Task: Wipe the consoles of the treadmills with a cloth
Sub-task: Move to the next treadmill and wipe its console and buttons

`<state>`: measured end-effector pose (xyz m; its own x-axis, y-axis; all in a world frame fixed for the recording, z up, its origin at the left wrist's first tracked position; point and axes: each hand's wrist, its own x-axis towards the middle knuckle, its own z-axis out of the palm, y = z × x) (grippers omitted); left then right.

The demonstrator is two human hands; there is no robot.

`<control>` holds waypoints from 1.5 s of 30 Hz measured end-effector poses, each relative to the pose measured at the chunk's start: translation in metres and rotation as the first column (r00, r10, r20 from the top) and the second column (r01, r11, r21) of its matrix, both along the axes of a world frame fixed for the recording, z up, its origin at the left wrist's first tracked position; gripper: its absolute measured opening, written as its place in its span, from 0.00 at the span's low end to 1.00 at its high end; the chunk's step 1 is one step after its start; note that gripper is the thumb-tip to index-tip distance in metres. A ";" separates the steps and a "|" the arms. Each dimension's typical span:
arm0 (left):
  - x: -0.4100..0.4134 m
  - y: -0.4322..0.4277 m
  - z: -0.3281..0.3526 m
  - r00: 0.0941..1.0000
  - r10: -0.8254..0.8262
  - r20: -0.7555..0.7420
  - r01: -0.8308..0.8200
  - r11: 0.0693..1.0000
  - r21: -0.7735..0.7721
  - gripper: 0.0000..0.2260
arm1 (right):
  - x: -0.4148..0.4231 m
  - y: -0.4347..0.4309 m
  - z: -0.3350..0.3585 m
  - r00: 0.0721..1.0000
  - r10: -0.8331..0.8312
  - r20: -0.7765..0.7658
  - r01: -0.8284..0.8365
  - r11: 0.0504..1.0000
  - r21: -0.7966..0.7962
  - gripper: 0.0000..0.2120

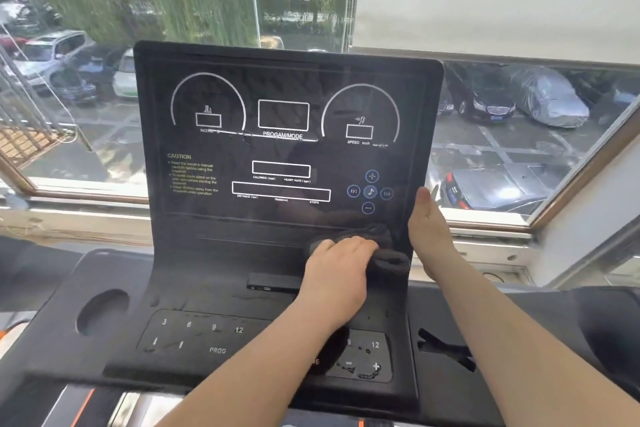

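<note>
The left hand [337,262] is clamping a dark grey cloth [384,253] against the lower right part of the upright treadmill console [221,229], below the round music buttons [370,192]. The right hand [429,224] is gripping the console's right edge, fingers behind it, thumb in front. A cup holder [101,310] is sitting near left.

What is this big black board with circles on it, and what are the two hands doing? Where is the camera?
The camera sits on a person's head, looking down at their own hands. The black board is a treadmill console, the part that shows speed and steps. It stands in front of a window with parked cars outside. The left hand presses a dark cloth on the console's lower right part to wipe it. The right hand grips the console's right edge. On the left is a round cup holder.
</note>
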<state>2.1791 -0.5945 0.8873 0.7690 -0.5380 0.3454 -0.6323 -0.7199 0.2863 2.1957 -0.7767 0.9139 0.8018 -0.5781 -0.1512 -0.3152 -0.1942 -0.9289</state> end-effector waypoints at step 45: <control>0.145 0.245 0.034 0.954 0.290 0.069 -0.234 0.873 -0.429 0.11 | 0.053 0.254 0.061 0.961 -0.060 0.271 0.084 0.993 -0.080 0.07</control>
